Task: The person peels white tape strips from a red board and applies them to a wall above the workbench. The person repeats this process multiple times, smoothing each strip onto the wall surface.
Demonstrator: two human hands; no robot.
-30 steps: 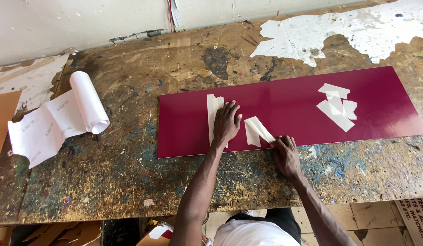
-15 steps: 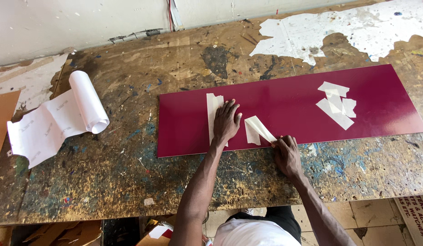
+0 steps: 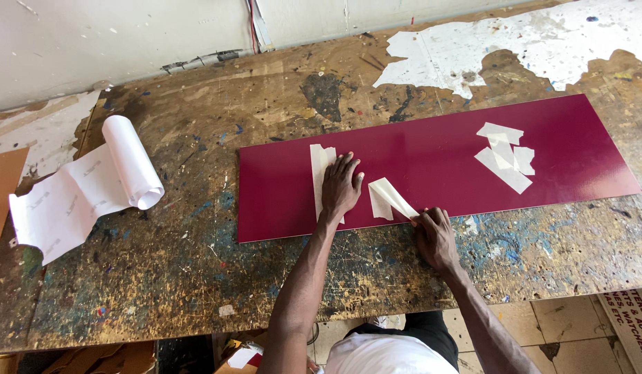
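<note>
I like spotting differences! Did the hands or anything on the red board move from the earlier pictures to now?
Almost nothing moved. The left hand still presses flat on the red board, over a tape strip. The right hand still pinches the corner of the folded tape piece at the board's near edge. The tape cluster and paper roll stayed put. Everything slides slightly in the picture, seemingly because the camera moved.

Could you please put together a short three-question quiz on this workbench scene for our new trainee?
1. True or false: the left hand lies flat on the dark red panel.
2. What does the right hand pinch at the panel's near edge?
3. Where is the curled white paper sheet: A) on the panel, B) on the bench left of the panel?

Key: 1 true. 2 The end of a pale tape strip. 3 B.
</note>
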